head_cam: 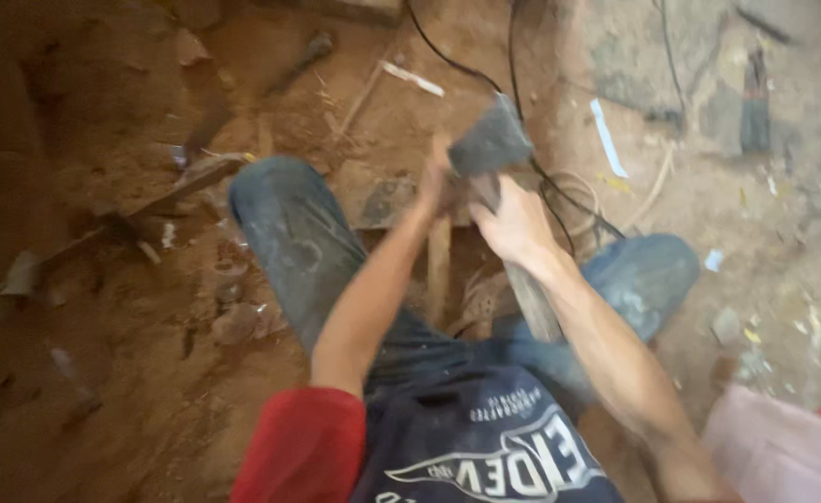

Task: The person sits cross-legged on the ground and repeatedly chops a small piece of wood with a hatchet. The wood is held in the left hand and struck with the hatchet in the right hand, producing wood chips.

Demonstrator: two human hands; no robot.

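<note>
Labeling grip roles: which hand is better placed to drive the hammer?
Right, probably. The right hand wraps the wooden handle just below the hammer head; the left hand sits beside the head, blurred, its grip unclear.

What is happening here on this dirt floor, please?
A person crouches over reddish, dusty ground, knees in blue jeans wide apart. The right hand grips the wooden handle of a heavy hammer, its grey head raised just above the hands. The left hand is close beside the head, its grip partly hidden by blur. Below, between the knees, a wooden stake stands in the soil. Black cables, rubble and paper scraps lie around.
</note>
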